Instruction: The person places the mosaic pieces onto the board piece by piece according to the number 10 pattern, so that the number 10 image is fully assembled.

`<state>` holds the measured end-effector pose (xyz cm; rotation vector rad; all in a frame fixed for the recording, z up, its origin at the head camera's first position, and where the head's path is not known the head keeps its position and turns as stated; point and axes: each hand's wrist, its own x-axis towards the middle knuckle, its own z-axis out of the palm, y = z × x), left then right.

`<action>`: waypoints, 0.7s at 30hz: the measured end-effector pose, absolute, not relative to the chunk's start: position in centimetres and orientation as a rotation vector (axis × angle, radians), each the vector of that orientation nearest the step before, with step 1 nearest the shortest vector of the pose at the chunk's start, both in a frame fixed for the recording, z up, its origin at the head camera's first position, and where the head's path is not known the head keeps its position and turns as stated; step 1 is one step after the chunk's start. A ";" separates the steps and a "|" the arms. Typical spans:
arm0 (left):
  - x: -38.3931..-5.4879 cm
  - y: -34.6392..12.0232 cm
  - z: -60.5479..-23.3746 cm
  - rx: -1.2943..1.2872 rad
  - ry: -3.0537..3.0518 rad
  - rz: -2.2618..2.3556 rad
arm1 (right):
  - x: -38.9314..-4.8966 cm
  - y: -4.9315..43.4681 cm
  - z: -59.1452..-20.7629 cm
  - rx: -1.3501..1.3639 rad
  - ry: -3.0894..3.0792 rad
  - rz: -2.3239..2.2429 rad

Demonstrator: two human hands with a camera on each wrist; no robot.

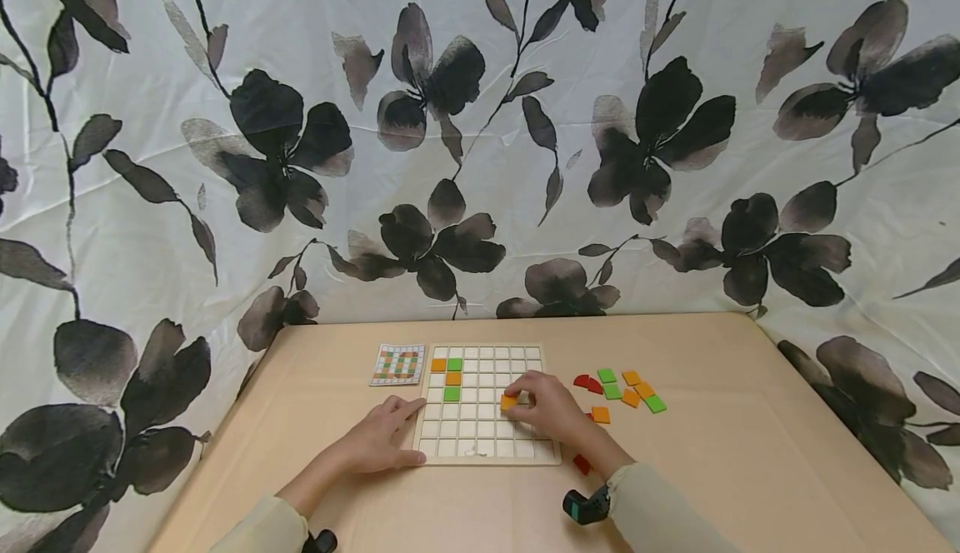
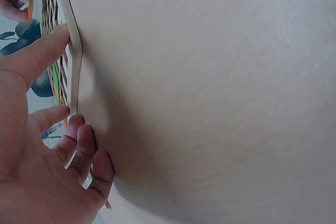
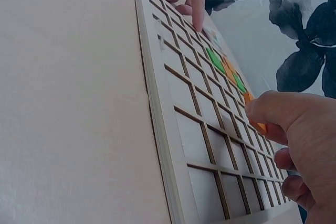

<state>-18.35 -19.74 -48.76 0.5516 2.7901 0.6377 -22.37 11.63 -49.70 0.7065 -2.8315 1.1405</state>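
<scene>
One orange tile [image 1: 507, 402] is pinched mid-board [image 1: 480, 407] by the right grip [image 1: 546, 407], spread left grip [image 1: 378, 439] touching the edge [image 1: 418, 438].

From my end, left hand [image 1: 378, 438] had thumb and index stretched apart; right hand [image 1: 546, 405] held a thumb-and-finger pinch, forearms [image 1: 660, 510] angled inward.
</scene>
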 end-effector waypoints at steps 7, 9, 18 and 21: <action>-18.2 -19.6 -48.5 0.542 2.785 0.647 | -22.5 10.7 -49.7 0.760 -2.820 1.143; -18.2 -19.6 -48.5 0.542 2.784 0.647 | -22.6 10.5 -49.8 0.774 -2.816 1.146; -18.2 -19.6 -48.5 0.542 2.790 0.649 | -22.7 9.1 -49.8 0.798 -2.834 1.137; -18.2 -19.6 -48.5 0.538 2.789 0.656 | -22.6 8.7 -49.8 0.798 -2.842 1.130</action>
